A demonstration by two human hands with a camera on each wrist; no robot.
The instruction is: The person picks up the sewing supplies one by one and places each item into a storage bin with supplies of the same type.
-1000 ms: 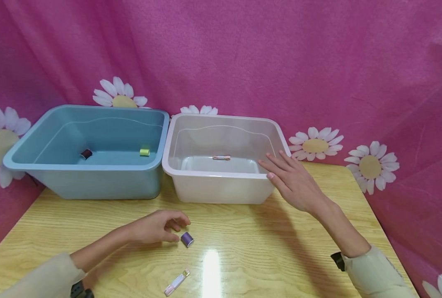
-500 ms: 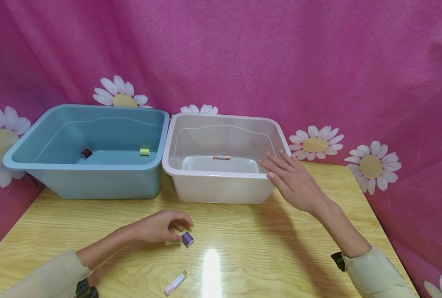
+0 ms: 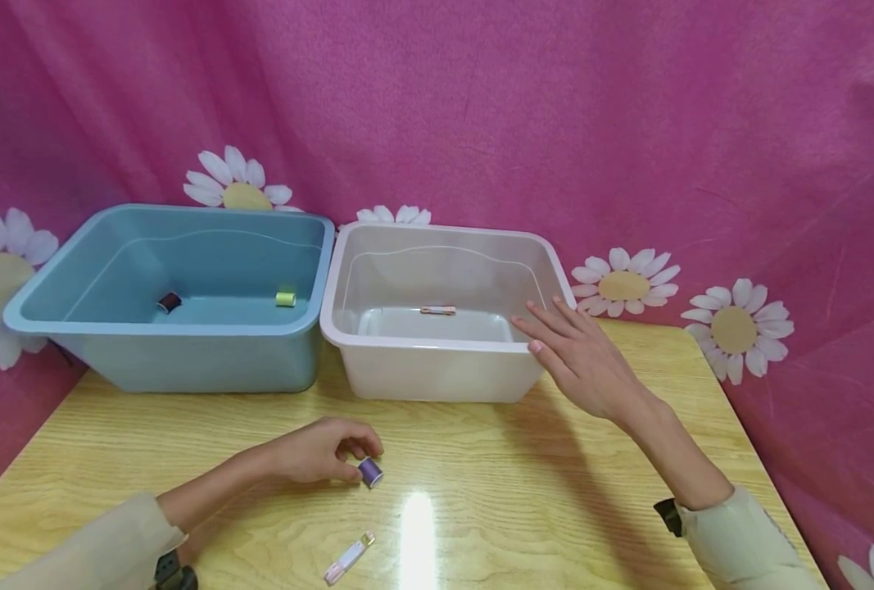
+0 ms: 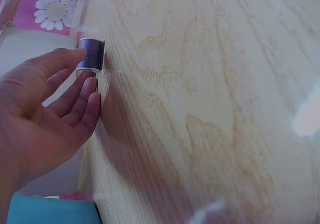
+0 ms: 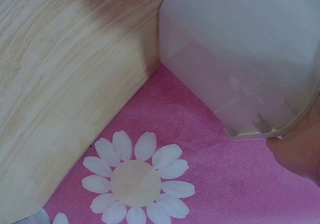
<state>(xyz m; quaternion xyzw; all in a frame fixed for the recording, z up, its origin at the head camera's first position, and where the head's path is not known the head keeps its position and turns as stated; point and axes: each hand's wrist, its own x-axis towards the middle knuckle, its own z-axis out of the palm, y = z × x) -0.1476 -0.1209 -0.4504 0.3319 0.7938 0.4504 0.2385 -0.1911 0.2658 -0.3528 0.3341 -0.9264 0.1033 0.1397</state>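
Observation:
A purple thread spool (image 3: 370, 472) lies on its side on the table. My left hand (image 3: 326, 451) is beside it, palm down; the thumb touches the spool (image 4: 92, 53) and the other fingers bend loosely, with no firm grip seen. Nearer me lies a narrow pink bundle (image 3: 350, 558) with a white band, like a thread skein. My right hand (image 3: 584, 360) rests with straight, spread fingers on the right rim of the white tub (image 3: 437, 373). In the right wrist view only part of that hand (image 5: 300, 149) shows at the tub's rim.
A blue tub (image 3: 208, 360) stands left of the white one, holding a dark spool (image 3: 169, 302) and a lime spool (image 3: 285, 299). Inside the white tub is an orange-pink bundle (image 3: 437, 310). A pink flowered cloth (image 3: 437, 106) hangs behind the wooden table (image 3: 466, 508).
My left hand has moved slightly right, bringing the thumb up to the purple spool. The right hand stays on the white tub's rim.

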